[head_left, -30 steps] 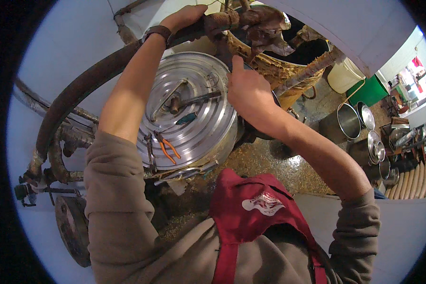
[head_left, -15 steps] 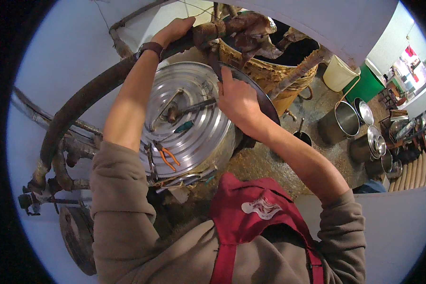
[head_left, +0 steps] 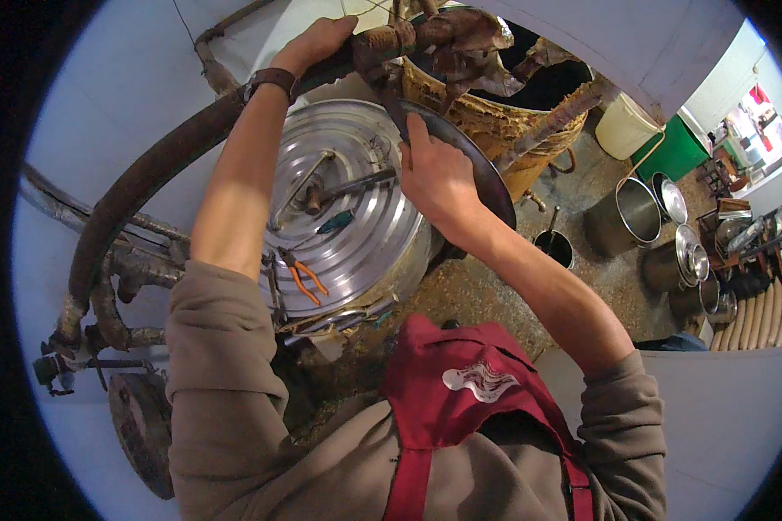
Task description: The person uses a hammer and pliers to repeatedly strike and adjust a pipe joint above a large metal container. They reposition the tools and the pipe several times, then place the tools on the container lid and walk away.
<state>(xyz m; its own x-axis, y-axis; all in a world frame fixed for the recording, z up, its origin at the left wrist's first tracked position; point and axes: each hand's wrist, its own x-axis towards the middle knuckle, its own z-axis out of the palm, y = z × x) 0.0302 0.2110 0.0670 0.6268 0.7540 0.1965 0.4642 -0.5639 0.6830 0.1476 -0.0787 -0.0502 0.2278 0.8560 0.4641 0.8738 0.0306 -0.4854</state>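
Resting the left hand [head_left: 321, 42] on the thick curved pipe [head_left: 148, 165], just beyond the far edge of the ridged metal lid [head_left: 382, 221]; cannot tell whether clasped, with the palm side hidden. Grasping a dark bar [head_left: 395, 113] in the right hand [head_left: 443, 178] by the lid's right edge, with the forefinger [head_left: 419, 135] stretched along it. Having orange-handled pliers [head_left: 302, 278] on the lid's near part, a green-handled tool [head_left: 336, 222] nearer its middle, and a crusted barrel [head_left: 530, 130] beyond the lid to the right.
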